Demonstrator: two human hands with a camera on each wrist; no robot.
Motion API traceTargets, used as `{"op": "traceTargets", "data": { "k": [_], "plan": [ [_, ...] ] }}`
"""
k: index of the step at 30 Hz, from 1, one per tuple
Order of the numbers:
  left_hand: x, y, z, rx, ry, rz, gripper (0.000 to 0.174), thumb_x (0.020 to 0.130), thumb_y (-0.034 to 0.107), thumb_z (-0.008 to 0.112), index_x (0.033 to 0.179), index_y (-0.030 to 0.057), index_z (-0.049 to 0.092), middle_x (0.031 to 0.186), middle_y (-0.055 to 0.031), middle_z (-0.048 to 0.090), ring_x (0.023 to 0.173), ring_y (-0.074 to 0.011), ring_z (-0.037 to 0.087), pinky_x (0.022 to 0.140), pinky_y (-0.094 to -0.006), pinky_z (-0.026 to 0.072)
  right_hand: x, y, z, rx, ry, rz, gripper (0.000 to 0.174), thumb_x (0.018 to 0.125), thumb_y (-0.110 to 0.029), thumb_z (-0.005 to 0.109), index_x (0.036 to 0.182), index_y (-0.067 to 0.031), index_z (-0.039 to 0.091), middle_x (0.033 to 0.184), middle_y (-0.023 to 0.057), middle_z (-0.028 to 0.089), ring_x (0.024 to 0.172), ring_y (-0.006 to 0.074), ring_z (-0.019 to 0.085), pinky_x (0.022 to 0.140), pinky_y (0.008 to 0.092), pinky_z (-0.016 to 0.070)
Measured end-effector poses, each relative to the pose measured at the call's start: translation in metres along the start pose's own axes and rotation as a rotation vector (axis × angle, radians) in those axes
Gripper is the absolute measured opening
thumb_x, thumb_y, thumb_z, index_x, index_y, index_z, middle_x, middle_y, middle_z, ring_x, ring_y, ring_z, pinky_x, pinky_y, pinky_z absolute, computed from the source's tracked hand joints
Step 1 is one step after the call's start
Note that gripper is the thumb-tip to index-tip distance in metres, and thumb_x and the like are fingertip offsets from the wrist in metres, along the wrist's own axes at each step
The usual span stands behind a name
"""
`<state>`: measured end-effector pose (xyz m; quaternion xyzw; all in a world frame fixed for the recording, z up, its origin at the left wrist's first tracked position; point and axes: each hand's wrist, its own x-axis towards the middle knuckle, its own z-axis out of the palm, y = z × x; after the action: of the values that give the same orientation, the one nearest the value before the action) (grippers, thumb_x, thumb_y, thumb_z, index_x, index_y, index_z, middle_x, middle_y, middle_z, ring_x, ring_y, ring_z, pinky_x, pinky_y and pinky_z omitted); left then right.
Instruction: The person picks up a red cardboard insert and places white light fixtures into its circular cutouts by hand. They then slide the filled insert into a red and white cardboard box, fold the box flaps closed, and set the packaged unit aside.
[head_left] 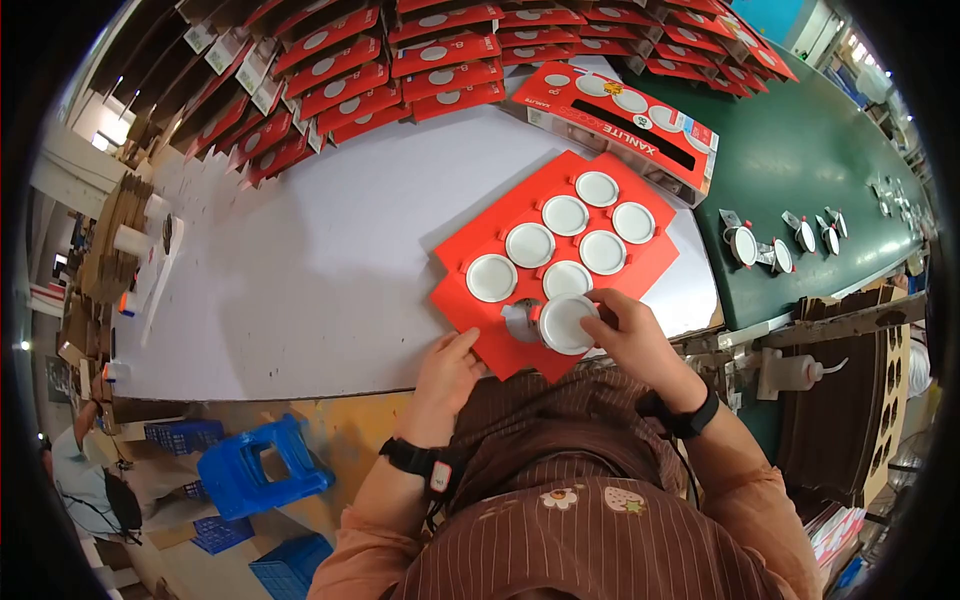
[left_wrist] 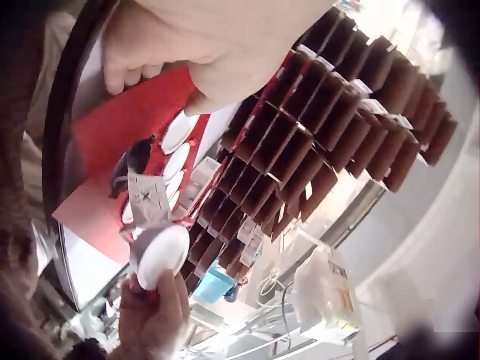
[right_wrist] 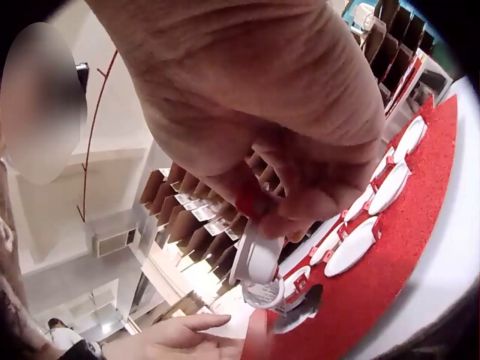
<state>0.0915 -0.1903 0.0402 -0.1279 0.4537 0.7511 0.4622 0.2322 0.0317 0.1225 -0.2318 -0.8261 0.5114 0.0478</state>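
Note:
A red card panel [head_left: 445, 300] on the white table bears several round white downlights [head_left: 530, 245] with small red clips. My right hand [head_left: 630, 335] pinches one more downlight [head_left: 567, 324] by its rim, tilted over the panel's near end. A grey-silver flap [left_wrist: 150, 196] sticks out from this light, beside a dark round hole [head_left: 520, 320] in the card. At the panel's near left edge, my left hand [head_left: 447, 375] touches the card with thumb and fingers fairly straight. In the right wrist view, that left hand [right_wrist: 172, 341] shows its thumb apart from the fingers.
Behind the panel stands a red XANLITE box [head_left: 620, 125]. Stacked red cartons [head_left: 440, 60] line the back of the white table [head_left: 300, 270]. To the right, several loose downlights [head_left: 743, 245] lie on a green table [head_left: 800, 180]. A blue stool [head_left: 260, 465] stands below at left.

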Motion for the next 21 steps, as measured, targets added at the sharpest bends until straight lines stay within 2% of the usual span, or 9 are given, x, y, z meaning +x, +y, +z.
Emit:
{"op": "traceTargets", "data": {
  "k": [1,3,9,13,15,19,21],
  "plan": [
    [0.002,-0.002,0.005,-0.005,-0.002,0.001,0.042,0.089,0.011,0.061,0.126,0.0006,0.044,0.121,-0.0125,0.055,0.109,-0.0247,0.056,0.093,-0.0407,0.0471,0.003,-0.004,0.002,-0.005,-0.001,-0.001,0.031,0.085,-0.015,0.063,0.11,0.0034,0.058,0.081,0.0169,0.066,0.07,0.0243,0.065,0.063,0.0343,0.0501],
    [0.005,-0.007,0.013,-0.147,-0.14,0.011,0.042,0.09,0.007,0.059,0.128,0.0025,0.043,0.126,-0.011,0.054,0.114,-0.0257,0.055,0.098,-0.0431,0.0459,0.008,-0.012,0.004,-0.178,0.063,-0.036,0.032,0.084,-0.016,0.062,0.109,0.0035,0.059,0.083,0.0201,0.066,0.074,0.0321,0.065,0.065,0.0395,0.0509],
    [0.008,-0.012,0.021,-0.059,-0.223,0.0,0.046,0.09,0.002,0.056,0.133,0.0069,0.041,0.131,-0.0092,0.051,0.119,-0.0258,0.052,0.102,-0.0437,0.0436,0.021,-0.016,0.017,-0.418,0.084,-0.138,0.031,0.084,-0.017,0.059,0.108,0.0027,0.06,0.083,0.022,0.065,0.077,0.0374,0.064,0.069,0.0435,0.0509],
    [0.005,-0.009,0.022,-0.038,-0.257,0.011,0.048,0.09,0.002,0.056,0.134,0.0063,0.039,0.133,-0.0095,0.049,0.119,-0.0256,0.052,0.102,-0.0435,0.0431,0.024,-0.012,0.023,-0.414,0.002,-0.048,0.028,0.084,-0.017,0.059,0.104,0.003,0.06,0.083,0.0229,0.065,0.076,0.0383,0.063,0.069,0.0435,0.0506],
    [0.006,-0.009,0.019,-0.028,-0.301,0.004,0.047,0.089,0.003,0.056,0.134,0.0051,0.04,0.132,-0.0099,0.05,0.119,-0.0252,0.052,0.102,-0.0428,0.0429,0.027,-0.003,0.024,-0.202,-0.001,-0.008,0.026,0.084,-0.018,0.06,0.099,0.0039,0.06,0.082,0.023,0.064,0.075,0.0395,0.063,0.068,0.0438,0.0503],
    [0.008,-0.012,0.016,-0.01,-0.325,-0.006,0.046,0.089,0.002,0.056,0.132,0.0036,0.042,0.13,-0.0103,0.051,0.119,-0.0249,0.052,0.102,-0.0416,0.0428,0.028,0.002,0.025,-0.071,-0.076,0.15,0.026,0.084,-0.018,0.061,0.097,0.0049,0.06,0.084,0.0237,0.064,0.077,0.0397,0.063,0.069,0.0435,0.0499],
    [0.01,-0.014,0.014,0.045,-0.324,-0.002,0.046,0.087,0.001,0.056,0.131,0.0031,0.043,0.129,-0.01,0.052,0.118,-0.024,0.052,0.101,-0.0402,0.0432,0.026,0.011,0.033,-0.287,-0.034,-0.093,0.026,0.085,-0.018,0.061,0.097,0.0051,0.06,0.085,0.0239,0.064,0.08,0.0394,0.063,0.071,0.0434,0.0495]
  ]
}}
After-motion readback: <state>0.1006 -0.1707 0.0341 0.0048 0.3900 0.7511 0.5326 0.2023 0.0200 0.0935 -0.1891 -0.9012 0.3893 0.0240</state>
